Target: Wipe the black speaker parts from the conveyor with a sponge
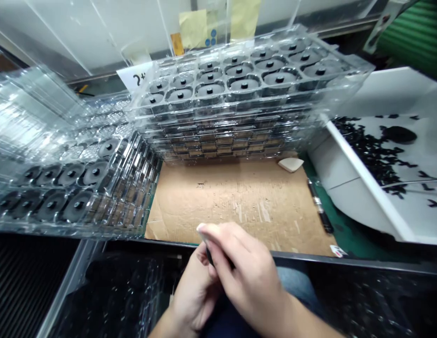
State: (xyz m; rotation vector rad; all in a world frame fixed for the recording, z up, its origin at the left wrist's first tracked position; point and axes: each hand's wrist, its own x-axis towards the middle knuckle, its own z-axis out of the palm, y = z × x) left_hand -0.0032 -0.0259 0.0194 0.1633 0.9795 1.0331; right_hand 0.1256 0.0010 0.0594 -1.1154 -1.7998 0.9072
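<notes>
My left hand (195,292) is curled palm-up just in front of the table edge, its fingers closed around a small dark part (209,256) that is mostly hidden. Over it lies my right hand (248,267), closed, with thumb and index finger pressed together. A small white piece (201,227) shows at the right fingertips; its kind is not clear. Beneath and beyond the hands is a brown cardboard sheet (218,197) with scuffed patches. On its far right corner sits a white wedge-shaped pad (291,164).
Stacked clear trays of round dark parts stand at the back (225,110) and left (109,188). A white bin (366,173) at right holds many small black pieces (376,155) and a thin rod. A black marker (320,206) lies beside the cardboard. Dark trays (116,295) sit below.
</notes>
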